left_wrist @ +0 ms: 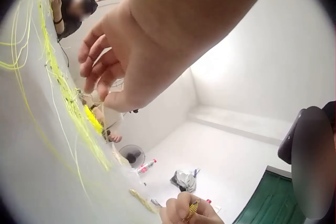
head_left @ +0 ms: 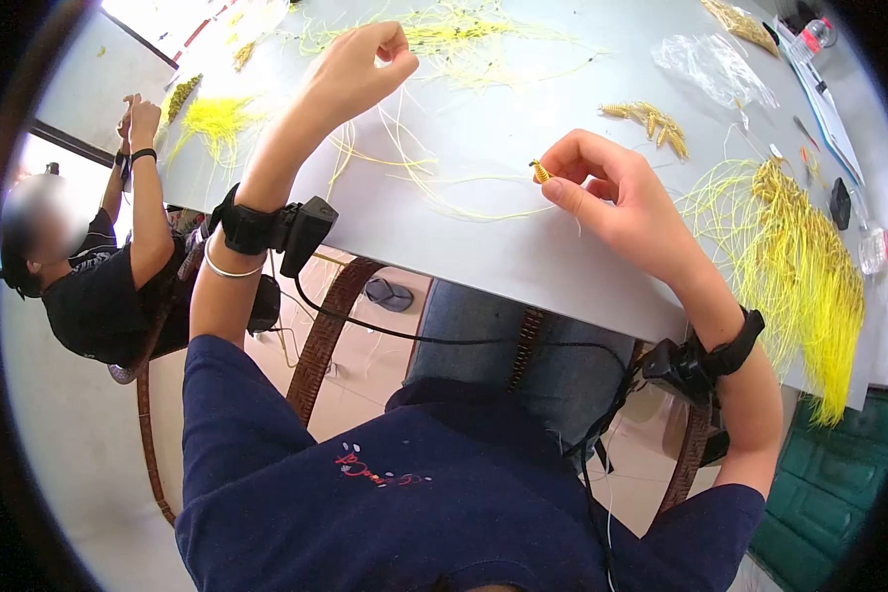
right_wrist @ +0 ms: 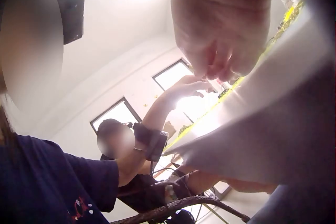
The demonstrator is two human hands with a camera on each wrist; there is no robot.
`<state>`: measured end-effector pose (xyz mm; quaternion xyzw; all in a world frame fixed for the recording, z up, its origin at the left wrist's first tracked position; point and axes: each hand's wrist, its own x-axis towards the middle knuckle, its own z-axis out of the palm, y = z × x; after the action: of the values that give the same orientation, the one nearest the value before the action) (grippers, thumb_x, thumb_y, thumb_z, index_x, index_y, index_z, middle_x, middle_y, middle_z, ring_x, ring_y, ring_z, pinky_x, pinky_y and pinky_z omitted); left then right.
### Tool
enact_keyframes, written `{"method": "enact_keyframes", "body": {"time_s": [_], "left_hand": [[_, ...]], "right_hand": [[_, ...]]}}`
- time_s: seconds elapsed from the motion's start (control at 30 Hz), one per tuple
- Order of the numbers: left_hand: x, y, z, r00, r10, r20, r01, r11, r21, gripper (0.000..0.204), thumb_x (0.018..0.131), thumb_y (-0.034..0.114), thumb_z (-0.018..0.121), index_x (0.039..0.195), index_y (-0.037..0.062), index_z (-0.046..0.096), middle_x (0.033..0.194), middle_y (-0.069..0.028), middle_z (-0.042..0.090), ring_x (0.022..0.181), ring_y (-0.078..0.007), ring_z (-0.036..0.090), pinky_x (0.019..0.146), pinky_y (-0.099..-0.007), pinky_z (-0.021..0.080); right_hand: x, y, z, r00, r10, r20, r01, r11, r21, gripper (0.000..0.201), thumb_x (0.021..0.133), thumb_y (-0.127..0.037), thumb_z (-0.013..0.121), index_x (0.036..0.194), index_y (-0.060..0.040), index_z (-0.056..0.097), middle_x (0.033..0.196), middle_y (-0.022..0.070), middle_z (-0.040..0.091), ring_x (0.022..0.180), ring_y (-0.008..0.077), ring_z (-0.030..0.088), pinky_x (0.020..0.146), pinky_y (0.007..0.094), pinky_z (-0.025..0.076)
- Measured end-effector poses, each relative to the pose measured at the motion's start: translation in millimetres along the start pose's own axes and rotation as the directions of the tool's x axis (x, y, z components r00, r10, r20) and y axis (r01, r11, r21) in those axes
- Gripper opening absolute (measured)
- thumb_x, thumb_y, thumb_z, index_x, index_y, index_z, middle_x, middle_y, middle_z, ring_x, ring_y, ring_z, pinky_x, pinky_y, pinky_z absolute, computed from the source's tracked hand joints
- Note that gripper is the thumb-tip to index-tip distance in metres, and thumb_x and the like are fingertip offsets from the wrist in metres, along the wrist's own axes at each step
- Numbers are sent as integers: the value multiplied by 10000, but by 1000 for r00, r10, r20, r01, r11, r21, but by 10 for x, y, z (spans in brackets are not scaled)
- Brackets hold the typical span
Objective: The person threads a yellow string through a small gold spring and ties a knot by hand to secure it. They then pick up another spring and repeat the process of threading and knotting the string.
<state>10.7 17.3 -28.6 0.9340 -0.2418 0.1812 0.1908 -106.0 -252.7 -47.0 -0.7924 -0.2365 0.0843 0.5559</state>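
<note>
In the head view my right hand (head_left: 612, 192) pinches a small gold coiled spring (head_left: 540, 172) between thumb and forefinger, above the table's near side. The spring has a dark tip and shows again as a gold coil (left_wrist: 193, 209) in the left wrist view. From this hand a thin yellow thread (head_left: 464, 210) runs left in a slack curve. My left hand (head_left: 360, 69) is raised at the back left, fingers bent, thumb near the forefinger. Loose threads lie beneath it; I cannot tell whether one is between its fingertips. The right wrist view hides the spring behind my hand.
Tangled yellow threads (head_left: 454, 35) spread across the table's back. Gold springs (head_left: 651, 123) lie right of centre, near a clear plastic bag (head_left: 710, 69). A large bundle of yellow-threaded springs (head_left: 799, 247) drapes over the right edge. Another person (head_left: 99, 266) sits at left beside yellow threads (head_left: 217, 118).
</note>
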Motion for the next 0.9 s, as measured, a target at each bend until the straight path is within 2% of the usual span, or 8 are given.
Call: {"method": "enact_keyframes", "body": {"time_s": [0.03,0.1,0.3,0.5,0.63,0.7,0.83,0.9], "left_hand": [[0,10,-9,1000,0,-1,0,1000,1,255,742,254,547,784,11,612,757,-132,617,764,-233,600,713,-329,456],[7,36,-32,992,115,-56,-113,993,30,184,804,236,562,776,54,561,735,-13,595,738,-122,536,676,-284,430],[-6,128,-146,972,207,-107,-212,976,-38,170,806,266,614,803,99,646,780,6,630,772,-94,556,687,-263,437],[-14,155,-218,997,65,-37,-73,954,-291,207,815,291,636,877,98,680,828,-16,648,827,-85,575,735,-216,461],[-31,27,-216,999,42,15,-36,964,-263,210,831,283,616,912,97,673,863,-23,653,837,-98,583,730,-227,461],[-58,7,-209,998,52,41,-30,904,-427,206,859,257,576,956,96,660,879,-17,653,847,-116,586,734,-240,458],[-177,-353,-172,997,69,21,-64,982,-178,203,840,212,548,968,110,667,844,-62,651,756,-165,591,752,-302,467],[-255,-462,-208,976,-6,218,10,1000,-20,218,849,209,556,1019,102,643,984,-31,635,883,-146,579,729,-274,454]], "right_hand": [[0,0,-2,1000,5,-7,-5,1000,-1,121,828,-133,584,891,-31,560,791,-15,550,670,22,457,576,167,374],[0,4,3,1000,-10,-10,10,1000,-6,125,827,-135,586,891,-31,561,790,-14,549,676,24,458,583,166,376],[-11,-44,-15,999,-30,11,30,1000,-6,137,830,-148,587,897,-30,563,794,-12,547,711,27,470,597,165,378],[-13,-22,-17,996,-87,37,87,996,-12,147,838,-161,580,903,-30,566,809,-12,545,739,29,478,603,163,383],[-7,-25,-14,995,-79,56,80,997,-17,149,843,-163,575,906,-28,566,819,-11,547,747,31,480,610,162,389],[-8,-20,-9,996,-74,57,75,997,-15,146,844,-160,572,904,-27,566,822,-11,550,747,30,480,604,162,386],[-15,-61,-6,998,-15,67,15,1000,-5,138,844,-154,570,897,-27,567,829,-14,552,738,37,485,603,172,385],[-12,-36,-16,997,-49,67,52,997,-48,125,840,-149,570,887,-33,566,852,-7,561,749,52,489,615,184,388]]}}
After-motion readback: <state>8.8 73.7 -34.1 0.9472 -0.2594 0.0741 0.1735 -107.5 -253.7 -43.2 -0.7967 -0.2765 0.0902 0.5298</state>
